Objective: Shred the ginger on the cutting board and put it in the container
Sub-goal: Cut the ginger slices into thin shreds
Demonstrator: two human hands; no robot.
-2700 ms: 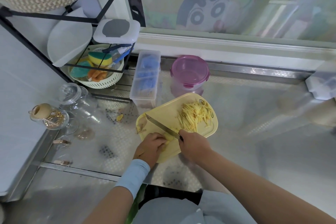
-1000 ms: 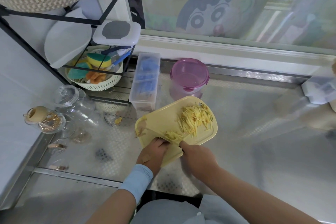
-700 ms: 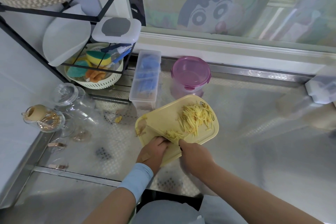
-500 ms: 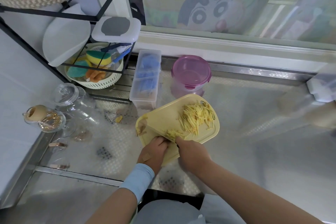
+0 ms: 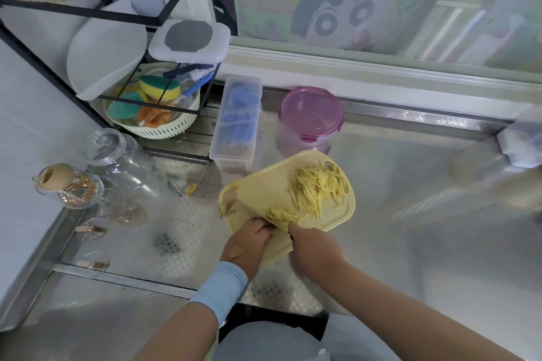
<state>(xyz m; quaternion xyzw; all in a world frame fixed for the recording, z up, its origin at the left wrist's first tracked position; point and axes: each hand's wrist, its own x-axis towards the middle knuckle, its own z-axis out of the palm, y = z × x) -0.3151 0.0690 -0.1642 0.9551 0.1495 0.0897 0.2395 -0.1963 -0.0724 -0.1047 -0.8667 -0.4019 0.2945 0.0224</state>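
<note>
Ginger (image 5: pixel 318 187), already cut into thin yellow shreds, lies heaped at the 2 o'clock end of the yellow cutting board (image 5: pixel 264 184), with a smaller clump (image 5: pixel 281 214) near the board's 6 o'clock edge, right against the knife (image 5: pixel 254 210). The knife's blade slants across the board from about 9 o'clock towards the hands and is blurred. The right hand (image 5: pixel 313 249) is wrapped around the knife's handle, which is almost wholly hidden in the fist. The left hand (image 5: pixel 249 240), a plaster on its back, sits at the board's 7 o'clock edge with fingers curled down beside the blade; I cannot tell whether they pinch a piece of ginger. At 12 o'clock from the board, just beyond it on the steel counter (image 5: pixel 410 214), stands the round pink container (image 5: pixel 309 114), lid on. A clear oblong box (image 5: pixel 236 126) stands at 11 o'clock.
</note>
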